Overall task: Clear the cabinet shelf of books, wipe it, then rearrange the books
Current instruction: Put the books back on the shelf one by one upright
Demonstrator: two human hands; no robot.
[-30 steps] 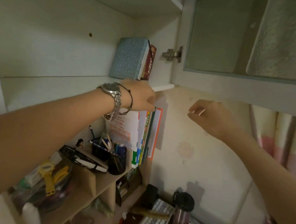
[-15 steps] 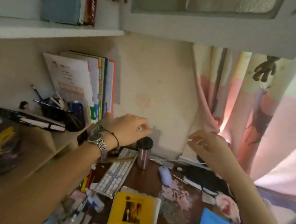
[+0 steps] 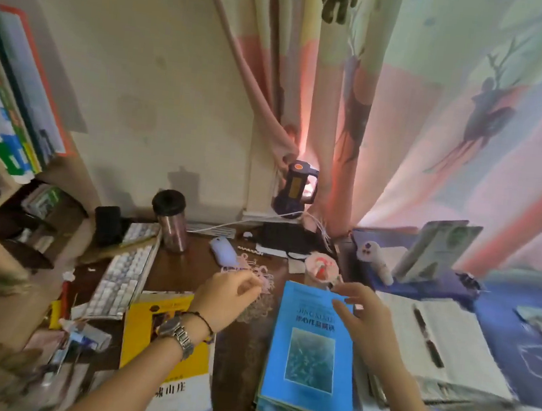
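Left hand: our left hand (image 3: 228, 295), watch on the wrist, hovers above the desk (image 3: 243, 342) with fingers loosely curled; we see nothing held in it.
Right hand: our right hand (image 3: 363, 320) hovers with fingers relaxed and slightly spread, holding nothing, its fingertips over the far right corner of the blue book (image 3: 310, 351).
Key relation: the blue book lies directly under and just nearer than the right hand, so that hand is closer; its long axis runs away from us, spine side to the left.
Other candidate: the yellow book (image 3: 175, 391) lies flat under our left forearm, long axis likewise running away from us.
Count, flat books: one blue on top of a stack whose depth we cannot count, one yellow, one open notebook (image 3: 429, 340) with one pen (image 3: 427, 334) across it.
Count, upright books: several stand on the low shelf at far left (image 3: 11, 107); blur keeps us from an exact number.
Cabinet shelf: not in view.
Our judgement: the right hand is best placed to take the blue book.
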